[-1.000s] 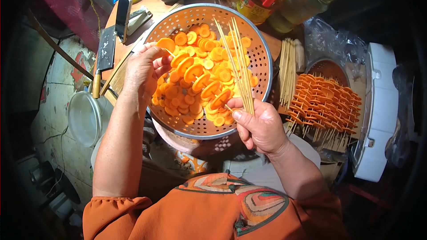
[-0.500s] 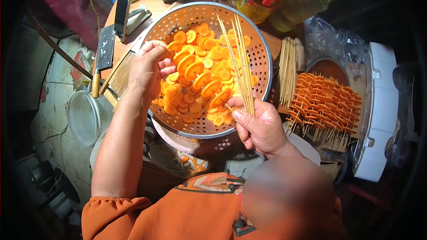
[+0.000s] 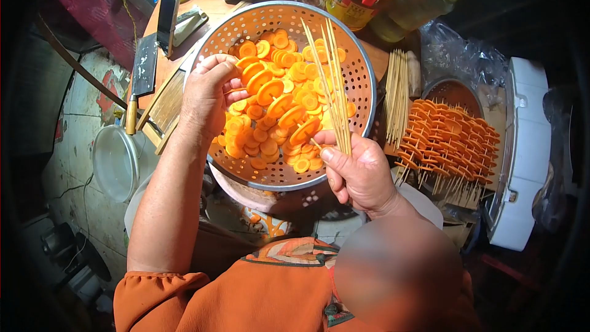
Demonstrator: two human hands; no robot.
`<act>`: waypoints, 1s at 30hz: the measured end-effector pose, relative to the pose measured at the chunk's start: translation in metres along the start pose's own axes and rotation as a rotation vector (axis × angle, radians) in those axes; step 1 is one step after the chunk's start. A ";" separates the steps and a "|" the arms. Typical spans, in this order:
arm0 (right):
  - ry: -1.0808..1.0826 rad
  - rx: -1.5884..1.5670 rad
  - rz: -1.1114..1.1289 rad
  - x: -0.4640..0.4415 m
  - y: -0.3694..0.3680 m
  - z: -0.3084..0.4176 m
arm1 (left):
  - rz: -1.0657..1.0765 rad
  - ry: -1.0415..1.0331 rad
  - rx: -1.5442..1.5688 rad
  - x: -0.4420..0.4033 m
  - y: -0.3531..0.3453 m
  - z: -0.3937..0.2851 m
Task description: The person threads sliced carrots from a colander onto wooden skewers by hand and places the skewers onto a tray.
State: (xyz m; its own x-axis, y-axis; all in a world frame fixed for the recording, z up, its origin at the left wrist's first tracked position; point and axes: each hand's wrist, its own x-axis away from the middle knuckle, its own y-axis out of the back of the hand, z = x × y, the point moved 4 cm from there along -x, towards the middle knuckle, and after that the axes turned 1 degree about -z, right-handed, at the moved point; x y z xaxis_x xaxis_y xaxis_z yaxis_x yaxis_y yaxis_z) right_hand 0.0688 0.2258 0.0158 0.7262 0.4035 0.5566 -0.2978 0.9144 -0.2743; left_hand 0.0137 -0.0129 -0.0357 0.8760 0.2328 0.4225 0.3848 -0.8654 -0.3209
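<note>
Over a perforated metal colander (image 3: 361, 95), my hands hold a skewer threaded with several round orange carrot slices (image 3: 269, 93). My left hand (image 3: 210, 89) is closed at the upper left end of this row, with thumb and fingers pinched beside the top slices. At the lower right end, my right hand (image 3: 364, 171) grips the stick's bare end between thumb and finger. The same hand also holds a fan of bare wooden skewers (image 3: 335, 89) pointing upward. Loose carrot slices (image 3: 258, 138) lie heaped in the colander beneath.
Finished carrot skewers (image 3: 452, 138) are stacked at right, beside bare sticks (image 3: 396, 95) and a white foam box (image 3: 522, 154). Jars and bottles (image 3: 350, 3) stand behind. At left are a propped phone (image 3: 167, 21), a cleaver (image 3: 144, 67) and a white bucket (image 3: 114, 163).
The slices on the skewer have shifted slightly upward. My left hand's fingers have moved a little at the upper end. My right hand stays nearly still with the bare sticks.
</note>
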 end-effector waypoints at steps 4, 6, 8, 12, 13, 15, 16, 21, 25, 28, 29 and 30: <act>-0.001 -0.014 -0.005 0.000 0.000 0.001 | -0.009 -0.006 -0.001 0.001 0.000 -0.001; 0.010 -0.023 -0.025 -0.002 -0.001 0.001 | -0.018 -0.008 -0.012 0.000 0.000 -0.003; 0.024 -0.031 -0.045 -0.002 0.001 0.002 | -0.092 -0.024 -0.082 -0.001 0.003 -0.008; 0.048 -0.078 -0.051 -0.003 0.006 0.002 | -0.077 -0.092 -0.342 -0.020 0.024 0.011; 0.050 -0.086 -0.054 -0.003 0.006 0.002 | -0.076 -0.092 -0.342 -0.024 0.027 0.022; 0.044 -0.091 -0.051 -0.003 0.006 0.001 | -0.057 -0.127 -0.849 -0.025 0.023 0.031; 0.038 -0.095 -0.046 -0.003 0.006 0.001 | -0.080 -0.206 -1.092 -0.017 0.017 0.029; 0.034 -0.099 -0.056 -0.001 0.007 0.002 | -0.121 -0.299 -1.387 -0.005 -0.008 0.036; 0.034 -0.117 -0.051 0.001 0.008 0.004 | -0.163 -0.358 -1.476 -0.007 -0.016 0.035; 0.039 -0.113 -0.050 0.001 0.011 0.005 | -0.137 -0.202 -1.402 -0.011 -0.012 0.034; 0.040 -0.115 -0.051 0.001 0.012 0.005 | -0.135 -0.203 -1.402 -0.013 -0.009 0.033; 0.039 -0.106 -0.050 0.002 0.011 0.006 | -0.118 -0.194 -1.363 -0.015 -0.005 0.035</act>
State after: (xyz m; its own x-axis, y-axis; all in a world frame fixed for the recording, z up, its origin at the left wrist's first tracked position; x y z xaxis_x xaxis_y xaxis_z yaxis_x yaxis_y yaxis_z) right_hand 0.0629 0.2372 0.0185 0.7627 0.3541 0.5412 -0.1950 0.9237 -0.3296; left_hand 0.0085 0.0030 -0.0703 0.9278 0.2947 0.2287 -0.0280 -0.5562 0.8306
